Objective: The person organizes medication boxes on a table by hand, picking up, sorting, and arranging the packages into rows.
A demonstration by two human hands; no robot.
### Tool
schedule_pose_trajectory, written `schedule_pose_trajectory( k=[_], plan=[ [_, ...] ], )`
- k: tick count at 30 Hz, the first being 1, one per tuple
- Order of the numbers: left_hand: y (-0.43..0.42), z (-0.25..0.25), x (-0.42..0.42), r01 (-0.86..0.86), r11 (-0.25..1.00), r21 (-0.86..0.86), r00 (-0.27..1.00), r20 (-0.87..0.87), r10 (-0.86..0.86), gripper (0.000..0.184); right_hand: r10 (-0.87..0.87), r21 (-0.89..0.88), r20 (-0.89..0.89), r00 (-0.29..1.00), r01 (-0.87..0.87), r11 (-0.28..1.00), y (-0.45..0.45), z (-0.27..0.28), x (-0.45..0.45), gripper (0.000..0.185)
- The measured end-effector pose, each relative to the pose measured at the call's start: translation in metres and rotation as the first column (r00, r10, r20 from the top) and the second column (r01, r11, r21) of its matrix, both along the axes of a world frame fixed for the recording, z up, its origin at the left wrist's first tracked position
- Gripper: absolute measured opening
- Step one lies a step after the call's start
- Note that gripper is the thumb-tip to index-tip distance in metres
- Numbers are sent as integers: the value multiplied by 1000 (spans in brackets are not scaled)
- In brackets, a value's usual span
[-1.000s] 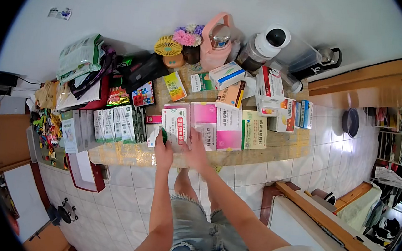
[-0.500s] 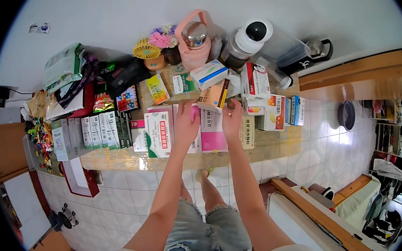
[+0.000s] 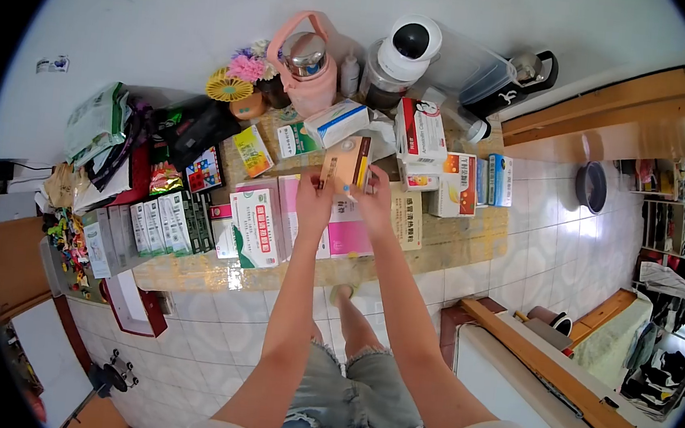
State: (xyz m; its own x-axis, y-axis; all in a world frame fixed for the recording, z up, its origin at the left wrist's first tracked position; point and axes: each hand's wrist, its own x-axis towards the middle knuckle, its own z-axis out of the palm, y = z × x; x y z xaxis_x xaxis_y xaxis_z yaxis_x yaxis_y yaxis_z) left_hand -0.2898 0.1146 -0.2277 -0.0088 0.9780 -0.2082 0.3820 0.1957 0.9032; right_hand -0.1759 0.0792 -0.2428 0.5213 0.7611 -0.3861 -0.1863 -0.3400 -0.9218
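Note:
Both my hands are closed on the lower corners of a tan and orange medicine box (image 3: 346,162), which is tilted up over the table. My left hand (image 3: 314,198) grips its left corner, and my right hand (image 3: 373,204) its right one. Beneath them lie pink and white medicine boxes (image 3: 350,237). A cream box (image 3: 406,220) with green lettering is just right of my right hand. To the left of my left hand stands a white and green box (image 3: 256,229) with red lettering. A white and blue box (image 3: 337,124) lies behind the held one.
Red and white medicine boxes (image 3: 421,130) and an orange-white box (image 3: 457,185) fill the table's right part. Behind are a pink kettle-like jug (image 3: 309,89), a white camera-like device (image 3: 410,47) and a yellow fan (image 3: 229,85). Rows of boxes (image 3: 158,226) line the left.
My hands have closed on the tan and orange box's corners and tilted it up. The view has shifted slightly, and the surrounding things appear further left.

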Motion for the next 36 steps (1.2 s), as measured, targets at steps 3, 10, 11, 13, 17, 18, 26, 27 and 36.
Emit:
schedule_pose_trajectory(
  k=[3,10,11,13,17,18,26,27,36],
  plan=[
    [-29,14,-20,14,999,32,999,-30,-13,31,40,8,-208,977,-40,999,-29,38,-16,65],
    [-97,48,-63,24,999,47,969,-245,-12,40,221,46,-262,939,-217,975,-89,8,-57,71],
    [-103,49,-68,26,998,63,959,-283,-7,40,260,83,-209,943,-248,965,-95,0,-62,71],
    [-110,58,-74,33,996,83,948,-318,-4,40,265,36,-248,932,-265,964,-100,4,-68,67],
    [-119,56,-85,25,995,99,976,-216,-3,41,324,43,-92,942,-322,946,-105,1,-78,63],
    [-118,56,-89,28,988,151,968,-251,11,41,322,46,-46,946,-320,946,-105,1,-81,61],
    [-98,25,-136,-144,962,233,846,-475,241,60,416,-71,380,826,-422,904,-101,27,-82,62],
    [-93,19,-141,-178,964,195,874,-419,246,64,427,-79,378,822,-431,899,-101,26,-82,63],
    [-87,-1,-144,-171,983,61,886,-427,181,77,423,-79,525,739,-452,888,-104,26,-97,81]
  ],
)
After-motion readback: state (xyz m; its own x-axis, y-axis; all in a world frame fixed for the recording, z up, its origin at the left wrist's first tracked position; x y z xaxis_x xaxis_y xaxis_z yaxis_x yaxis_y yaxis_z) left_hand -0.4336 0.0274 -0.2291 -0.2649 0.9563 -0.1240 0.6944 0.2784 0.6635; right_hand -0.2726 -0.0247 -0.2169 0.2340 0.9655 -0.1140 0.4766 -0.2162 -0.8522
